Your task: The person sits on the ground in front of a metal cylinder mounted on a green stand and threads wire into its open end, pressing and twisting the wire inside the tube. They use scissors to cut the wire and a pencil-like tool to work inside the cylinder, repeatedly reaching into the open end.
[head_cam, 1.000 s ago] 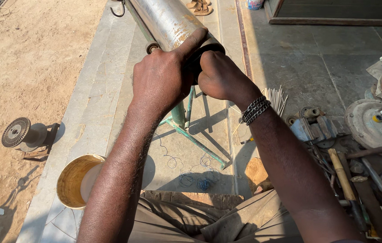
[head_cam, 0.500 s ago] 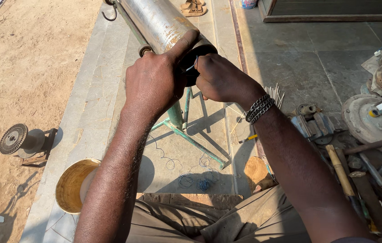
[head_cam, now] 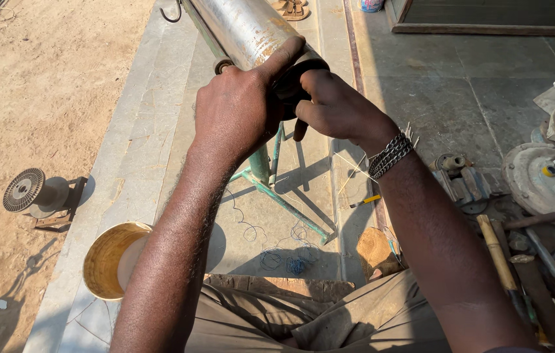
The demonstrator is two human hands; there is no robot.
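the long metal pipe (head_cam: 244,26) runs from the top of the frame down toward the centre, its near end wrapped by the left hand (head_cam: 238,111) closed around it, while the right hand (head_cam: 336,108) pinches the dark end cap (head_cam: 290,82) from the right.

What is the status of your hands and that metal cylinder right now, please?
Left hand gripping the metal cylinder near its end. Right hand at the dark end cap. Cylinder rests on green stand. Nothing blocking.
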